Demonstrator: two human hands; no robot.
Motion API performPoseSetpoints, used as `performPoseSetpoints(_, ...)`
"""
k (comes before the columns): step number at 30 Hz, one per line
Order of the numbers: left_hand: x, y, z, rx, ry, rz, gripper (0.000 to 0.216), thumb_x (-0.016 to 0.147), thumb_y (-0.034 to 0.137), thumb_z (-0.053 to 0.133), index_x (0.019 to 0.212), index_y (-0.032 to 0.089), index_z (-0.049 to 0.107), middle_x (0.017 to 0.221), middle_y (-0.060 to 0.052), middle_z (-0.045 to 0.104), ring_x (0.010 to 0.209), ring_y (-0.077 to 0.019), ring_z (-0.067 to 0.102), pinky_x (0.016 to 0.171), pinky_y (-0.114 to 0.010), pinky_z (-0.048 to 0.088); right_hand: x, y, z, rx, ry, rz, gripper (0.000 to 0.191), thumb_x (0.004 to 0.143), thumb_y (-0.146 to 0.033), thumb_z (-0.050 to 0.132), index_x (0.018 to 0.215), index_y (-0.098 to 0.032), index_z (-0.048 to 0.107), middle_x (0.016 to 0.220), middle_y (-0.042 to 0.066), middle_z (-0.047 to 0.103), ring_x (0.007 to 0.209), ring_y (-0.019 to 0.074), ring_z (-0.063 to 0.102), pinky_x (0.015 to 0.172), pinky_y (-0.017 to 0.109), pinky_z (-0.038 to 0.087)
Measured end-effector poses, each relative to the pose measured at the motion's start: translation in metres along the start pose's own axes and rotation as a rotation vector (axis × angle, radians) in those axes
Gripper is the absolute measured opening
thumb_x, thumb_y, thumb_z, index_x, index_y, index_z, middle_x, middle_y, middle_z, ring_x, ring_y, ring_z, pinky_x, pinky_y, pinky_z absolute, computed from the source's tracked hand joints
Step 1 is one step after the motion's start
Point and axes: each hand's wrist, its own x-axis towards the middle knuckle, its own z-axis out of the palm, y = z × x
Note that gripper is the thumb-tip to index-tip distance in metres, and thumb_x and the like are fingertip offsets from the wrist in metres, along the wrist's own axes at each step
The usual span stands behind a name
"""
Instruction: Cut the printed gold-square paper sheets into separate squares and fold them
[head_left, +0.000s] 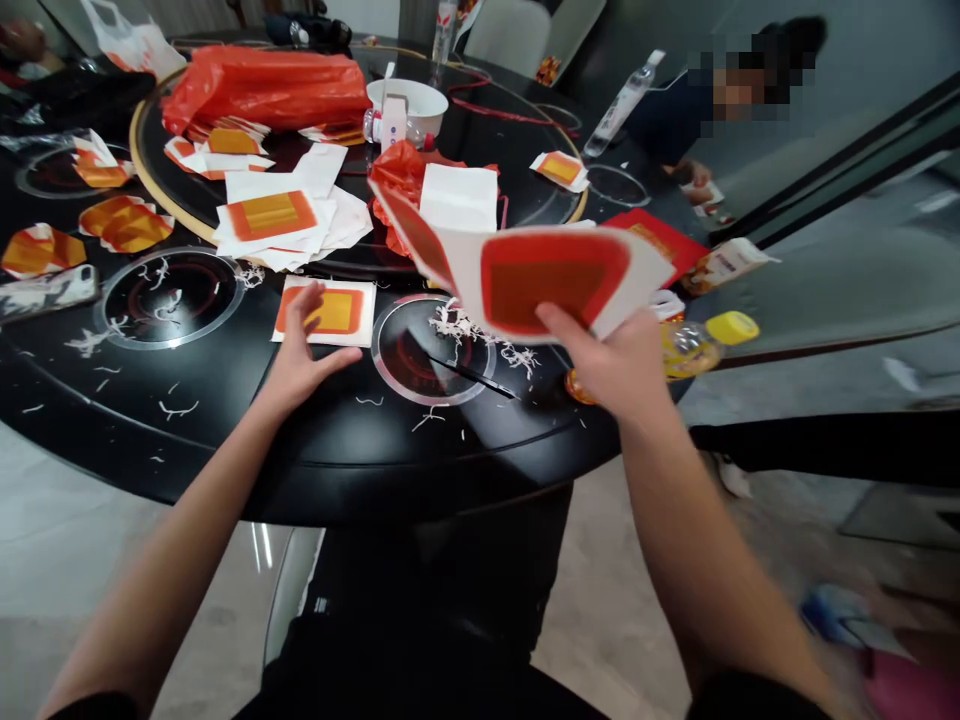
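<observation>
Left hand (300, 350), open, flat on a red-and-white card (360, 318); right hand (600, 365), closed, gripping a bent matching card (555, 280) aloft; black desk (225, 445) (paper shreds (457, 328) scattered).

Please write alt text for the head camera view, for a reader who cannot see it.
A right hand holds up a bent red-and-white card over a round black table; the left hand rests on a flat orange-and-white card. White shreds lie scattered around.
</observation>
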Motion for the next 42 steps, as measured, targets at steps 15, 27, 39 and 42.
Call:
performPoseSetpoints(15,-0.044,0.103,-0.023,-0.434,0.071,-0.141,0.031,0.083,0.048,0.09,0.094,0.022,0.078,0.101,-0.005,0.076,0.097,-0.0225,0.073,0.09,-0.037,0.061,-0.125,0.016,0.033,0.485,0.01,0.364,0.033,0.082,-0.051,0.088,0.108,-0.03,0.084,0.116,0.005,0.084,0.112,0.0348,0.079,0.106,0.056,0.064)
performPoseSetpoints(27,-0.087,0.089,-0.024,-0.28,0.076,-0.217,0.021,0.083,0.04,0.092,0.091,0.022,0.084,0.097,-0.005,0.082,0.09,-0.0239,0.078,0.086,-0.037,0.067,-0.143,-0.018,0.049,0.478,-0.039,0.307,0.018,0.087,-0.047,0.083,0.101,-0.037,0.086,0.107,0.001,0.085,0.102,0.0311,0.081,0.096,0.05,0.068)
performPoseSetpoints(39,-0.086,0.084,-0.015,-0.143,0.33,-0.117,0.052,0.09,0.036,0.086,0.137,0.022,0.07,0.142,-0.009,0.07,0.133,-0.0281,0.066,0.112,-0.044,0.056,-0.154,-0.061,0.019,-0.181,0.089,-0.492,0.034,0.1,-0.017,0.071,0.131,-0.031,0.078,0.117,0.004,0.083,0.098,0.0237,0.073,0.085,0.041,0.059)
performPoseSetpoints(42,-0.116,0.097,-0.014,0.27,0.488,0.025,0.068,0.09,0.026,0.086,0.152,0.025,0.058,0.152,-0.011,0.061,0.14,-0.0322,0.057,0.114,-0.05,0.048,-0.176,-0.083,0.016,-0.43,-0.011,-0.665,0.033,0.101,-0.01,0.067,0.13,-0.019,0.077,0.112,0.007,0.083,0.089,0.0225,0.067,0.074,0.039,0.053)
